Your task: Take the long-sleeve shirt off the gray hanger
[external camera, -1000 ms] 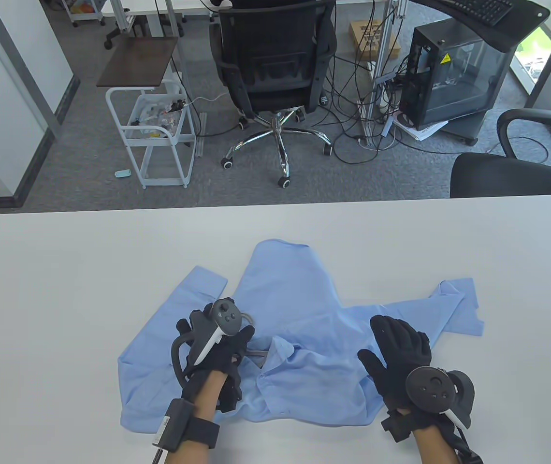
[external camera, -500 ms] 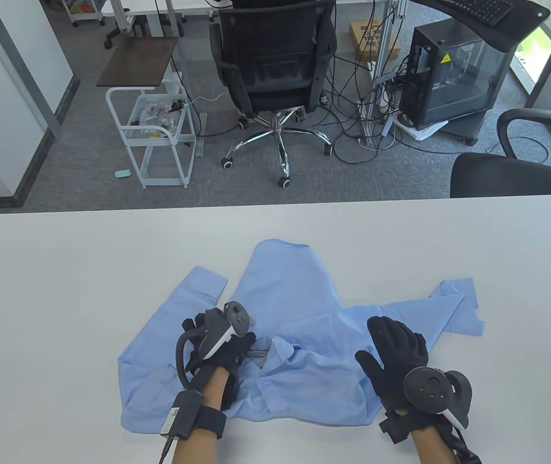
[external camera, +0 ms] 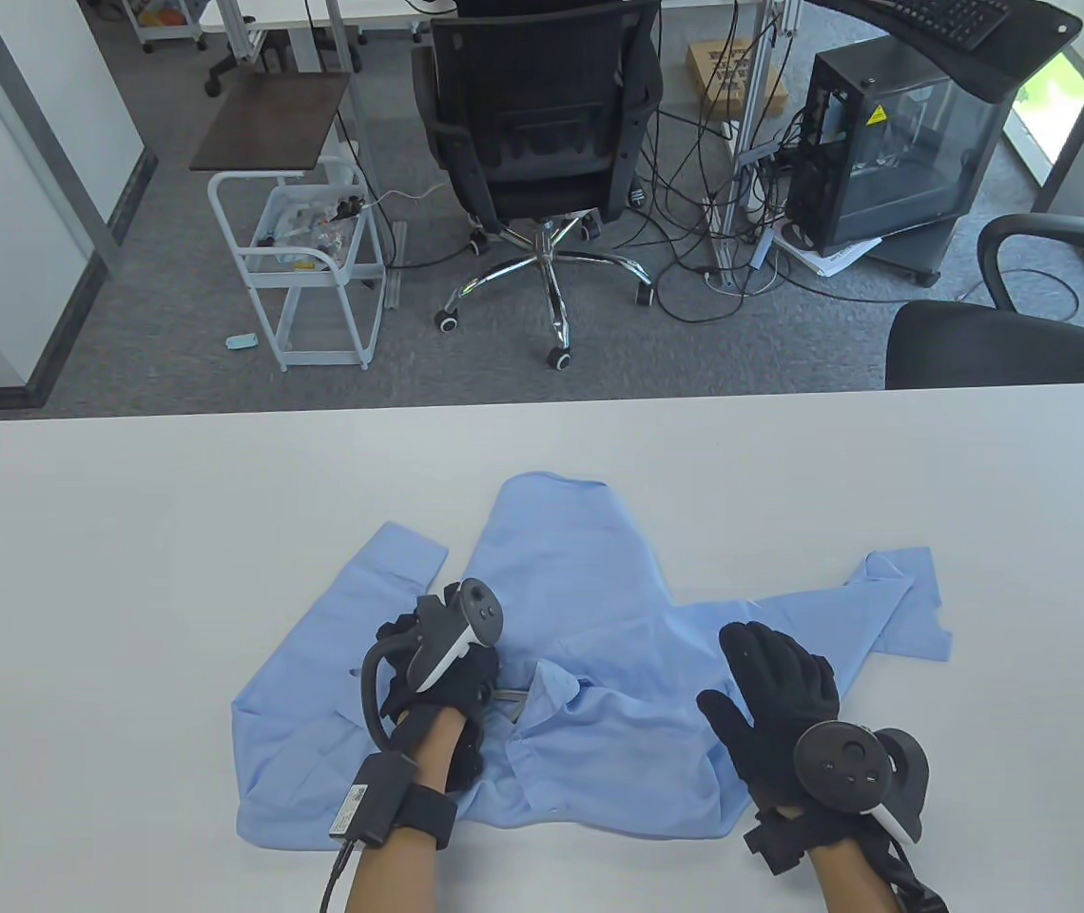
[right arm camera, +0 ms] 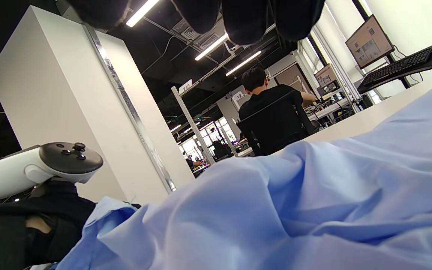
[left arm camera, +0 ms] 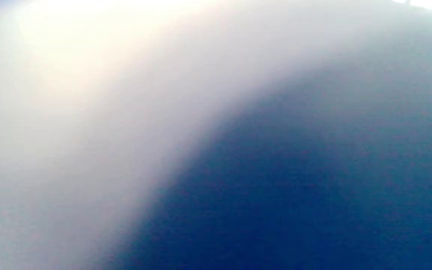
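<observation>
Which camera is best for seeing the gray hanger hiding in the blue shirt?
The table view. There a small gray piece of the hanger peeks out at the shirt's collar opening, beside the left hand. The left wrist view is only a blue and white blur. The right wrist view shows shirt folds but no hanger.

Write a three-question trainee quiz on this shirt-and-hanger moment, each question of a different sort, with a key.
1. True or false: the right hand lies with its fingers spread flat on the shirt.
2. Where does a piece of the gray hanger show? A) at the far sleeve cuff B) at the collar opening beside the left hand C) bare on the table
3. Fill in: the left wrist view is too ____ to show that hand's grip.

Key: 1 true; 2 B; 3 blurred.
</observation>
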The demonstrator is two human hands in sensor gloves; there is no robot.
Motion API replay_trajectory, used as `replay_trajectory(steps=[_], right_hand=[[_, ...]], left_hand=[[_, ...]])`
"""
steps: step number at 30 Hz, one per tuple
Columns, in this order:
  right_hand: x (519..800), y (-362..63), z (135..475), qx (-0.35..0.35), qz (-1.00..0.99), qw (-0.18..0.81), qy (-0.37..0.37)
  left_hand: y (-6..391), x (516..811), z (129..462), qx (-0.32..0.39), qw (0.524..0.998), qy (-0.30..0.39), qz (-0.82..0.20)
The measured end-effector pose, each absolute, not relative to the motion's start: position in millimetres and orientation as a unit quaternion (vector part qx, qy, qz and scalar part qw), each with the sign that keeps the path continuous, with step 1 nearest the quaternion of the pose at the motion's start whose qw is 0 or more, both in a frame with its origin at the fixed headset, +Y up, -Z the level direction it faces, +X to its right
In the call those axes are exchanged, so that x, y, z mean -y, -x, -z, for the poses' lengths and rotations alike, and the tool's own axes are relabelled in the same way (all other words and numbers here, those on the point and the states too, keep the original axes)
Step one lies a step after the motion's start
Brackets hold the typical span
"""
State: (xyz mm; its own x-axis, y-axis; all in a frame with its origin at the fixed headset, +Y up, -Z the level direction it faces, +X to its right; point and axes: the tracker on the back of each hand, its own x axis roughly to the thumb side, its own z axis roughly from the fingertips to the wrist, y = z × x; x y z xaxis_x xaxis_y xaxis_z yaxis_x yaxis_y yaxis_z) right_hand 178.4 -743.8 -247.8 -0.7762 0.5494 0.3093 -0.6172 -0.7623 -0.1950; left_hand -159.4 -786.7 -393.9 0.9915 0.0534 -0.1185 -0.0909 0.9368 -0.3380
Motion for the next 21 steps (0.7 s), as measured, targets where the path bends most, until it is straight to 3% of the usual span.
replay_trajectory(steps=[9, 13, 18, 21], right_hand=[[744.2, -177.9, 247.3, 0.145, -0.931, 0.314, -0.119], [744.1, -177.6, 247.5, 0.144, -0.931, 0.315, -0.12], [744.0, -177.6, 247.5, 0.143, -0.93, 0.316, -0.12], [744.2, -177.2, 247.4, 0.142, -0.93, 0.317, -0.121]], left_hand=[[193.2, 730.7, 377.9, -0.05, 0.972, 0.074, -0.215], [210.7, 712.4, 368.3, -0.013, 0.95, 0.145, -0.277], [218.9, 688.7, 354.7, 0.04, 0.934, 0.233, -0.268], [218.6, 682.1, 346.0, 0.07, 0.925, 0.253, -0.276]])
